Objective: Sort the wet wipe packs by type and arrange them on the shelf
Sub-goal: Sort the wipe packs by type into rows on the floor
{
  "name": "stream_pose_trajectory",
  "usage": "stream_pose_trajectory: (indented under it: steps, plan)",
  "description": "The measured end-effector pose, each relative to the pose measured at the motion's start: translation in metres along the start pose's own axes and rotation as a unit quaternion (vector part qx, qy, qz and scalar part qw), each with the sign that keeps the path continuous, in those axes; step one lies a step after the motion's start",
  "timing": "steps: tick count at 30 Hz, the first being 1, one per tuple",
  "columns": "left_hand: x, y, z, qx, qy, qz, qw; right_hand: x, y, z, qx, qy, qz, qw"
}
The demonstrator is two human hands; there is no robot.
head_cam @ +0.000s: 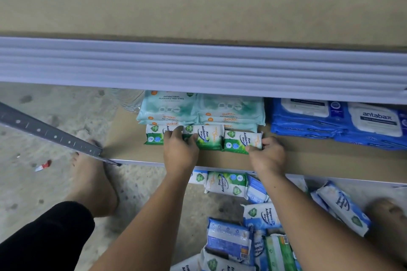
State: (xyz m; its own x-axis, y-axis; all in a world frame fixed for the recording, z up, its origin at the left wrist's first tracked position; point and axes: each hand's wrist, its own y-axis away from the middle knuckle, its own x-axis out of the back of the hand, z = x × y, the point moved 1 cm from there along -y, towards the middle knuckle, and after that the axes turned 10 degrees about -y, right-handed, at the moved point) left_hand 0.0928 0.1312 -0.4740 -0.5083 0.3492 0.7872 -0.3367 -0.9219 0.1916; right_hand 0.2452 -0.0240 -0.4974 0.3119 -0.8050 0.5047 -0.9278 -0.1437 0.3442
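A row of three green-and-white soft plastic pine wipe packs (154, 137) runs lengthwise along the brown shelf board (308, 158), directly ahead of both hands. The left hand (180, 147) has its fingers curled on the middle pack (209, 137); the right hand (267, 154) pinches the right pack (240, 141) at its outer end.

Glossy plastic wipe packs (209, 139) lie on a matt board shelf (319, 160) edged in smooth metal.
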Motion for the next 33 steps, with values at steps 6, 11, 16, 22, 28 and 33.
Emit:
stream_pose_trajectory:
  steps: [6, 11, 16, 22, 28, 33]
  plan:
    - [0.004, 0.015, 0.001, 0.001, 0.045, 0.086, 0.995, 0.007, -0.002, -0.001, 0.003, -0.001, -0.018, 1.0]
    - [-0.002, 0.062, -0.02, -0.082, 0.043, -0.006, 0.996, 0.066, -0.007, -0.012, 0.001, -0.018, 0.034, 0.999]
    - [-0.028, 0.091, -0.032, -0.192, -0.064, -0.117, 0.972, 0.125, -0.002, -0.001, -0.007, 0.01, 0.045, 0.999]
    - [-0.052, 0.109, -0.028, -0.17, -0.193, -0.171, 0.951, 0.142, 0.01, 0.031, -0.053, 0.057, 0.008, 0.997]
    - [-0.062, 0.111, -0.032, -0.177, -0.274, -0.196, 0.925, 0.13, 0.012, 0.063, -0.106, 0.342, -0.087, 0.93]
    - [-0.071, 0.114, -0.039, -0.161, -0.316, -0.192, 0.915, 0.118, 0.013, 0.063, -0.117, 0.396, -0.096, 0.906]
